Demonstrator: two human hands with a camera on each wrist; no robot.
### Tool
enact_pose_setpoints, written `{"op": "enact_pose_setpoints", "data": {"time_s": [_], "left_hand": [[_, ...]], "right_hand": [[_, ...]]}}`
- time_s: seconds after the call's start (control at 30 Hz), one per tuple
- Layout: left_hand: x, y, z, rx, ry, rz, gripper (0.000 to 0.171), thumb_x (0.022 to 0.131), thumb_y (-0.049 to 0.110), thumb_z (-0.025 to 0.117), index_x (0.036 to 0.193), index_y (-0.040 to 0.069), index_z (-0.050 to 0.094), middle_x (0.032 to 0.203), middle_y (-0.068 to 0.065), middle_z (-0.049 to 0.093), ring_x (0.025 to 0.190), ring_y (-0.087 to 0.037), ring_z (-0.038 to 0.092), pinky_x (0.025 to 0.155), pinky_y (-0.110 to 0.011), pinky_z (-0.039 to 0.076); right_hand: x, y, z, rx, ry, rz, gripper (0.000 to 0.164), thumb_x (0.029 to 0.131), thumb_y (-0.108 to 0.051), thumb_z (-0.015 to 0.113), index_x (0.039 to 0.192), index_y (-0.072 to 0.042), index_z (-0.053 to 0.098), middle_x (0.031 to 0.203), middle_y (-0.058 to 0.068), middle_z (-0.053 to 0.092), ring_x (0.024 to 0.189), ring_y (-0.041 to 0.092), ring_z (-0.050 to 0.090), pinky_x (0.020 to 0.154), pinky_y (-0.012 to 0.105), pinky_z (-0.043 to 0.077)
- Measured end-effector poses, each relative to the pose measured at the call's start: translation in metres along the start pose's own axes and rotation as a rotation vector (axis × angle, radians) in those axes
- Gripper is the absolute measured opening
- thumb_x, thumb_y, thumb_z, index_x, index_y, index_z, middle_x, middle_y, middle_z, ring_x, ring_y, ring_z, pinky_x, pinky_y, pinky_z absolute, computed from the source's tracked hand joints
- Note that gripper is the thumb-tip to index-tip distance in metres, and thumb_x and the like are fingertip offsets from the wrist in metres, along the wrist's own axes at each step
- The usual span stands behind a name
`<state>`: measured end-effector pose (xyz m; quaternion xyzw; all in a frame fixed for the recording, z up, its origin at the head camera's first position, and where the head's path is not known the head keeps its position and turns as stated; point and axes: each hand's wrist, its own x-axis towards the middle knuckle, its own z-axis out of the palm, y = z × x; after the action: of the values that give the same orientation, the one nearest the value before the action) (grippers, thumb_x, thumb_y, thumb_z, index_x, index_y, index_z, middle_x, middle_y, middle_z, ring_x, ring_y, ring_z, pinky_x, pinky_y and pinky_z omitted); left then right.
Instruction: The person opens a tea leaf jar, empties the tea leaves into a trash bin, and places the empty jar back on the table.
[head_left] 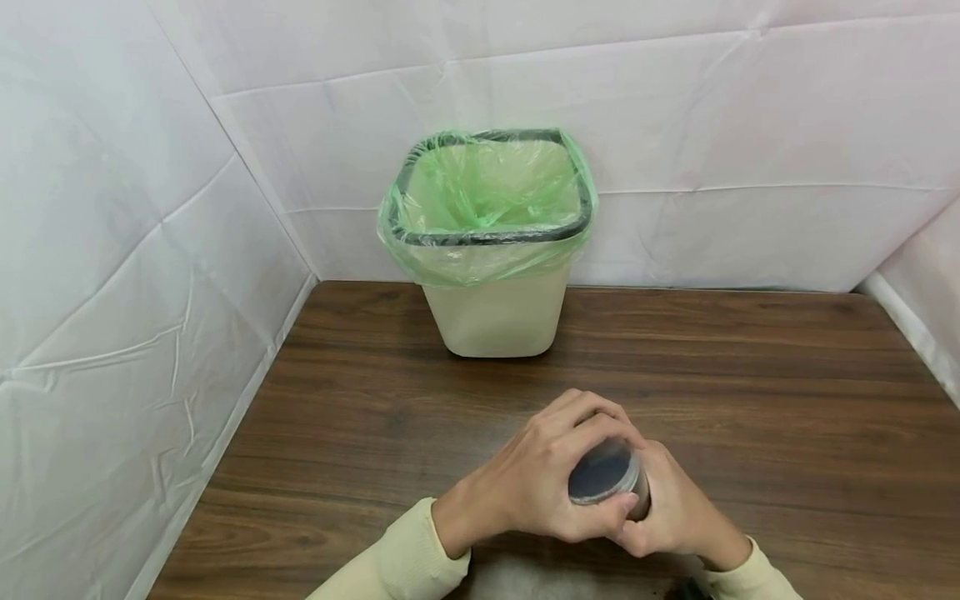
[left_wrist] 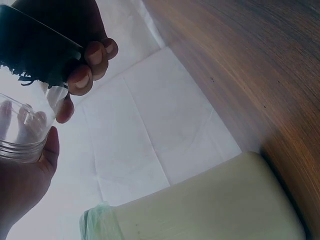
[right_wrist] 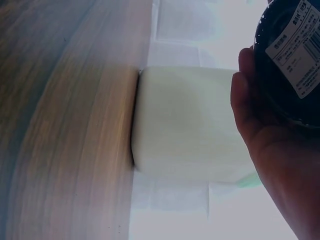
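Observation:
Both hands hold a clear jar [head_left: 600, 472] with dark contents, low over the table's front part. My left hand [head_left: 536, 479] curls its fingers and thumb around the jar's upper end. Lower down, my right hand [head_left: 678, 504] grips the side of the jar. The left wrist view shows the clear ridged end of the jar [left_wrist: 25, 127] and a black mass with a ragged edge filling the other end. A white printed label [right_wrist: 300, 50] is stuck on the jar's dark base. Whether a lid covers the mouth, I cannot tell.
A cream bin [head_left: 498, 317] stands at the back of the brown wooden table [head_left: 360, 400]. A green plastic bag [head_left: 480, 267] lines it, folded over the dark rim. White sheeting [head_left: 750, 125] encloses the table. A small dark item [head_left: 688, 590] shows at the bottom edge.

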<state>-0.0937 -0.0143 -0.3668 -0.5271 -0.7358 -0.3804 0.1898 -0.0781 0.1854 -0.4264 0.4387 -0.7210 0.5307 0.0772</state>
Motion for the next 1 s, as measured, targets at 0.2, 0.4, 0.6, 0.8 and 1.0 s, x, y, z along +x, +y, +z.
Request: {"op": "enact_pose_setpoints", "data": {"time_s": [0.2,0.4,0.6,0.8,1.0], "left_hand": [[0.000,0.001,0.000,0.011,0.010,-0.022,0.038,0.082,0.030,0.074,0.115,0.013,0.067,0.115,0.000,0.059,0.107,-0.009,0.052,0.094,-0.017,0.043],[0.002,0.004,0.001,0.043,0.021,-0.021,0.036,0.082,0.031,0.073,0.112,0.013,0.068,0.112,0.001,0.060,0.106,-0.008,0.053,0.093,-0.017,0.043],[0.006,0.006,0.001,0.054,0.023,-0.037,0.033,0.082,0.031,0.073,0.110,0.014,0.068,0.112,0.002,0.061,0.105,-0.007,0.052,0.092,-0.017,0.042],[0.009,0.007,0.004,0.116,0.050,-0.072,0.031,0.082,0.031,0.071,0.107,0.014,0.067,0.107,0.003,0.060,0.102,-0.008,0.052,0.092,-0.017,0.042],[0.009,0.006,0.007,0.143,0.078,-0.120,0.031,0.081,0.031,0.071,0.107,0.014,0.067,0.106,0.003,0.060,0.099,-0.009,0.052,0.089,-0.017,0.043]], "right_hand": [[0.002,-0.003,-0.001,-0.075,0.014,-0.011,0.051,0.061,-0.013,0.073,0.110,-0.013,0.060,0.094,-0.006,0.066,0.074,0.007,0.063,0.060,0.020,0.052],[0.001,-0.010,-0.002,-0.116,0.023,0.062,0.063,0.056,-0.012,0.075,0.116,-0.012,0.057,0.095,-0.006,0.066,0.075,0.008,0.064,0.061,0.021,0.053],[0.001,-0.014,-0.002,-0.171,0.046,0.096,0.053,0.052,-0.014,0.073,0.104,-0.018,0.060,0.087,-0.011,0.064,0.068,0.003,0.060,0.057,0.018,0.050],[0.002,-0.015,-0.002,-0.242,0.092,0.115,0.061,0.048,-0.007,0.078,0.107,-0.011,0.061,0.086,-0.010,0.064,0.066,0.004,0.060,0.057,0.019,0.050],[0.003,-0.018,-0.002,-0.326,0.114,0.173,0.079,0.046,-0.009,0.079,0.123,-0.002,0.059,0.091,-0.009,0.065,0.070,0.005,0.061,0.060,0.019,0.051]]}}
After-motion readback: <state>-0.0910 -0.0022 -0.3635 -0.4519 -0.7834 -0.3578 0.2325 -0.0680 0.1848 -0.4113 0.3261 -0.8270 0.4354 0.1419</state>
